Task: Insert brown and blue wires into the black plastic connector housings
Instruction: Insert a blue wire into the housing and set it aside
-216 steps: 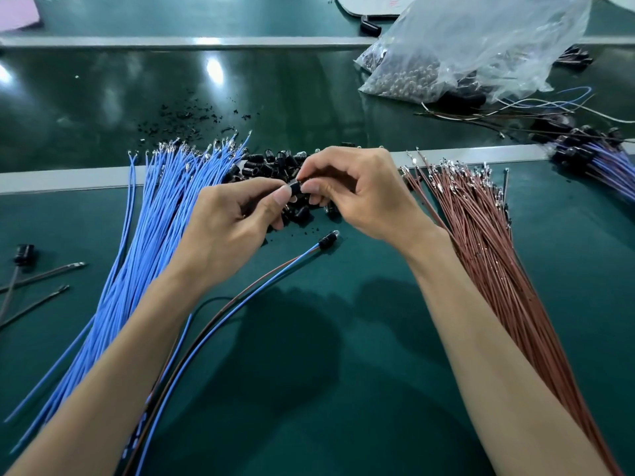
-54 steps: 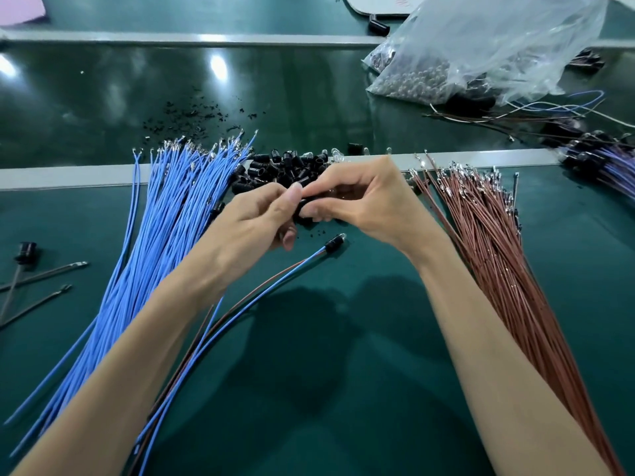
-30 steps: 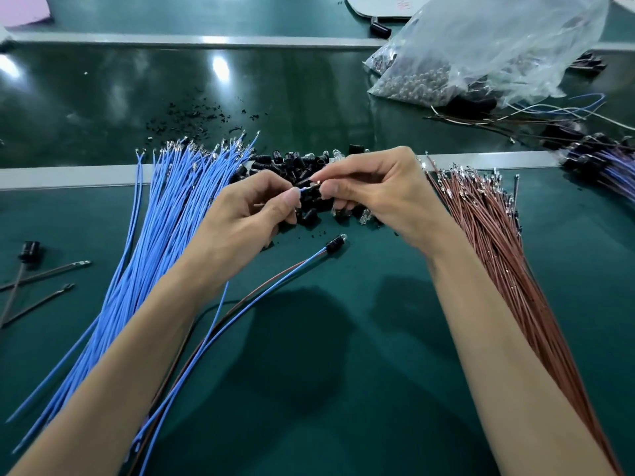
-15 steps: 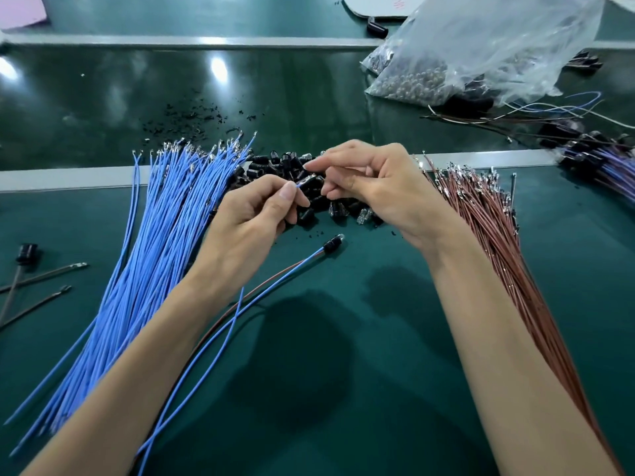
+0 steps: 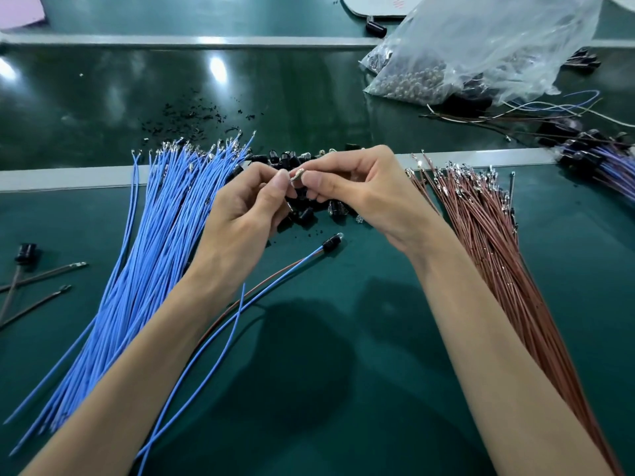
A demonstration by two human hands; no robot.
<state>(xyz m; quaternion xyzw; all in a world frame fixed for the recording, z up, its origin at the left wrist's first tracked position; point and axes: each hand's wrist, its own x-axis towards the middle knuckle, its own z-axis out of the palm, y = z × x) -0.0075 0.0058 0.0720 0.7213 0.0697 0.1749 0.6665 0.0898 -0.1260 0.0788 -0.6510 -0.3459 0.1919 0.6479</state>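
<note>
Black plastic connector housings (image 5: 309,211) lie in a loose heap on the dark green surface (image 5: 343,389), directly beneath and behind both hands, between the fanned bundle of blue wires (image 5: 161,242) and the fanned bundle of brown wires (image 5: 488,249). No housing is visibly held.

The left hand (image 5: 247,218) is raised above the heap. Its grip is closed: thumb and forefinger pinch the end of a single blue wire (image 5: 236,324), which trails down from under the hand toward the near edge. The right hand (image 5: 364,190) meets it fingertip to fingertip. Its grip is also closed, thumb and forefinger pinching a small silvery metal terminal (image 5: 297,174) that shows between the two hands. Whether the right hand's curled fingers hide anything else cannot be determined.

A finished blue-and-brown wire pair (image 5: 292,269), capped by a black housing, lies on the surface just below the hands. A clear plastic bag of small parts (image 5: 481,46) rests at the far right.
</note>
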